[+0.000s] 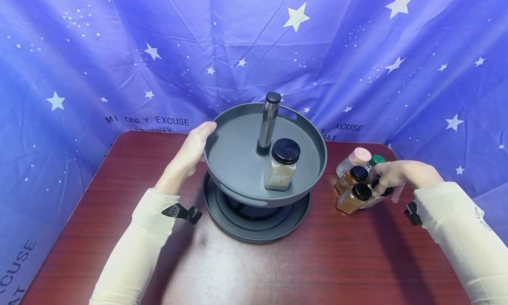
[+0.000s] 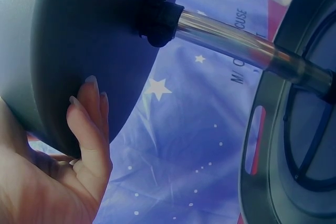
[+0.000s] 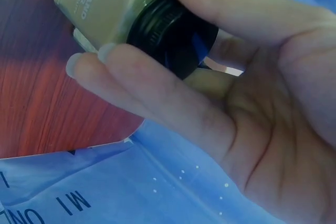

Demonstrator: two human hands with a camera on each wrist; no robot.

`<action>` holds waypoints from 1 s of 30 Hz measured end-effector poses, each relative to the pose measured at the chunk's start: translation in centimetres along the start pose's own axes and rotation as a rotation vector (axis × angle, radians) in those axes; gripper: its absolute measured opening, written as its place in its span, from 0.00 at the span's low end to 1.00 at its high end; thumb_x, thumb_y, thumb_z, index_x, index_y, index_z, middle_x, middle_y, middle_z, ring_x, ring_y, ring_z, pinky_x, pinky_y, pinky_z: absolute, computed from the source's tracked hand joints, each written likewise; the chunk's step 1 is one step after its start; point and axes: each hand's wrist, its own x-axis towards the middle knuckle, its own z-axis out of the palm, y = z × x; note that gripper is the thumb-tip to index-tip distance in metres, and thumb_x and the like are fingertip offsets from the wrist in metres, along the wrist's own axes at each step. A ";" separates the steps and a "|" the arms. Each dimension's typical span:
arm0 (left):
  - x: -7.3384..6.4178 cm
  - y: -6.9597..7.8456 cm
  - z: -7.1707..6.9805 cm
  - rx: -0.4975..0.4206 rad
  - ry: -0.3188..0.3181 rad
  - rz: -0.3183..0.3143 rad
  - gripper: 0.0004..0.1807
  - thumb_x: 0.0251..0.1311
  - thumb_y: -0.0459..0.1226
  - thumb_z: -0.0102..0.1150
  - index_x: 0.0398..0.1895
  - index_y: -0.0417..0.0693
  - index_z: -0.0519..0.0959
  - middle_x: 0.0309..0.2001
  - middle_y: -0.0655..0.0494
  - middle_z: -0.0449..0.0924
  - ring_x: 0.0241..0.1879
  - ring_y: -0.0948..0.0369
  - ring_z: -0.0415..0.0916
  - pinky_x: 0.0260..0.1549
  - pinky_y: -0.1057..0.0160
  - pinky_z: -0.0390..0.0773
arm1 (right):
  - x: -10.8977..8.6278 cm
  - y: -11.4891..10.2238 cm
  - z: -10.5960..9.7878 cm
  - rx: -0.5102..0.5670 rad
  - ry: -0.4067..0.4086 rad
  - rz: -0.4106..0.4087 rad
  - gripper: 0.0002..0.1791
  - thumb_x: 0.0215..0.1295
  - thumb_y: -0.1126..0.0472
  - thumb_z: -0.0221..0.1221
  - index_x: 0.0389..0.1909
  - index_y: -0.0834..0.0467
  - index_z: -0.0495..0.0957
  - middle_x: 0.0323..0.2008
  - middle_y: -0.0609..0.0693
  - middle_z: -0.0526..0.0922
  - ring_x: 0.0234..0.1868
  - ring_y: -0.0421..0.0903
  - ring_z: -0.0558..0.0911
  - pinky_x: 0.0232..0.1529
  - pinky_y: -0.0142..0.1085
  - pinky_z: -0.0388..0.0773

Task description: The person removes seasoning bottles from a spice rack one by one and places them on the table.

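A grey two-tier turntable tray has its upper tier (image 1: pixel 238 150) above a lower tier (image 1: pixel 258 234), joined by a metal post (image 2: pixel 226 35). My left hand (image 1: pixel 192 148) holds the upper tier at its left rim; in the left wrist view several fingers (image 2: pixel 89 124) lie against the underside. On that tier stands a spice jar (image 1: pixel 279 175) with a black lid. At the right, my right hand (image 1: pixel 401 175) holds a spice jar (image 3: pixel 105 6) by its black lid (image 3: pixel 168 35), thumb on one side and fingers on the other. The head view mostly hides this jar behind the hand.
Close beside the right hand stand other jars: a pink-lidded one (image 1: pixel 361 155), a green-lidded one (image 1: pixel 377 159), a brown spice jar (image 1: pixel 345 182) and a front black-lidded jar (image 1: pixel 349 203). The red-brown wooden table (image 1: pixel 337 261) ends at a blue starry cloth (image 1: pixel 246 40).
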 end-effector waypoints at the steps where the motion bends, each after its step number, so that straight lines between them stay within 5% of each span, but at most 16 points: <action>1: 0.0 0.0 0.0 0.003 0.000 -0.001 0.25 0.76 0.52 0.36 0.69 0.54 0.65 0.51 0.53 0.73 0.39 0.63 0.76 0.36 0.59 0.81 | 0.0 0.0 0.1 0.001 0.002 0.001 0.25 0.58 0.70 0.63 0.50 0.79 0.64 0.41 0.67 0.71 0.35 0.54 0.83 0.34 0.48 0.86; 30: 0.0 0.0 0.0 0.010 0.006 -0.007 0.28 0.75 0.53 0.36 0.73 0.54 0.61 0.60 0.47 0.70 0.41 0.62 0.76 0.37 0.59 0.81 | 0.5 -0.2 0.6 -0.071 0.054 -0.018 0.23 0.59 0.70 0.65 0.47 0.80 0.66 0.37 0.65 0.75 0.25 0.52 0.86 0.30 0.46 0.86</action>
